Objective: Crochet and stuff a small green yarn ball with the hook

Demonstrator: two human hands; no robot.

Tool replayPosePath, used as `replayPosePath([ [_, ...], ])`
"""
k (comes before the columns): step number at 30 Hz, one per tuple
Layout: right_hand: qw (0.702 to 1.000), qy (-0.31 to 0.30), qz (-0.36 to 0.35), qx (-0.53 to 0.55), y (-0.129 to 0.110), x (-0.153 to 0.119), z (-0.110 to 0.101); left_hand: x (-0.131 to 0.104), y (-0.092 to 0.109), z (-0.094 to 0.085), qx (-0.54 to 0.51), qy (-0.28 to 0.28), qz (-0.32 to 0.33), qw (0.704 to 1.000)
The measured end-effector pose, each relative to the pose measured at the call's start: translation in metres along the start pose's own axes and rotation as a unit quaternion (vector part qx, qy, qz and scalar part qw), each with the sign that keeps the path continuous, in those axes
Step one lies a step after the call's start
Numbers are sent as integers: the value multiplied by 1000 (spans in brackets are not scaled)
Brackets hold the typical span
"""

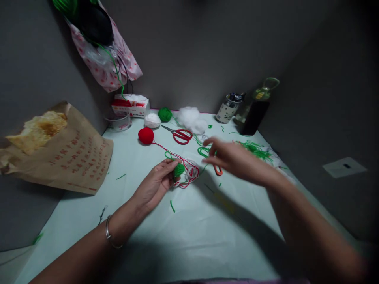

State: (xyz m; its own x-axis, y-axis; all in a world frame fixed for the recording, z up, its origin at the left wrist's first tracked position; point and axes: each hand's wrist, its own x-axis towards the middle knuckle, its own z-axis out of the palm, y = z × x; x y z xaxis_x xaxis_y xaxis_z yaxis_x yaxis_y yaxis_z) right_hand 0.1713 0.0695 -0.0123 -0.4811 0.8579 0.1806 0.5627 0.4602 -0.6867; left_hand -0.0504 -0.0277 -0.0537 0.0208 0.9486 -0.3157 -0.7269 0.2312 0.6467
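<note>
Green crochet piece: probably light, soft and grippy, easily squashed; best pinched by its edge.
Stitches: small, close and bright green, forming a rounded shape.
Bench: the piece is over it, beside tangled yarn.
Left hand: pinching the piece.
Right hand: blurred, fingers parted, near an orange handle.

Plain dark-grey walls enclose the far edge and both sides of the worktop, which has a pale bluish-green cover. A white plate is fixed to the right wall. The light is dim, brighter over the worktop's middle.
</note>
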Motion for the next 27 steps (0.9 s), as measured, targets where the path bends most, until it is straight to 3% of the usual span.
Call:
replayPosePath([
  [2, 995, -96, -8, 10, 0, 14, 22, 0, -1, -1, 7, 2, 4, 1000],
  [4, 988, -147, -15, 38, -2, 29, 44, 0, -2, -2, 22, 5, 8, 1000],
  [8, 986, -75, -25, 149, -10, 48, 55, 1, -5, -6, 66, 5, 19, 998],
  [10, 959, -2, -2, 283, -15, 41, 48, 2, -7, -8, 100, 3, 24, 995],
  [12, 951, 28, 22, 307, -19, 24, 40, 2, -8, -8, 145, -3, 24, 989],
  [16, 964, -18, 33, 263, -24, -19, 41, -1, -14, -6, 239, -42, 13, 970],
  [20, 960, -49, 6, 275, -24, -37, 51, -5, -17, -2, 306, -85, -3, 948],
  [23, 938, -55, 15, 342, -20, -36, 52, -7, -16, 1, 339, -101, -6, 935],
  [27, 892, -72, 81, 438, -17, -35, 46, -8, -12, 2, 389, -123, 23, 913],
])
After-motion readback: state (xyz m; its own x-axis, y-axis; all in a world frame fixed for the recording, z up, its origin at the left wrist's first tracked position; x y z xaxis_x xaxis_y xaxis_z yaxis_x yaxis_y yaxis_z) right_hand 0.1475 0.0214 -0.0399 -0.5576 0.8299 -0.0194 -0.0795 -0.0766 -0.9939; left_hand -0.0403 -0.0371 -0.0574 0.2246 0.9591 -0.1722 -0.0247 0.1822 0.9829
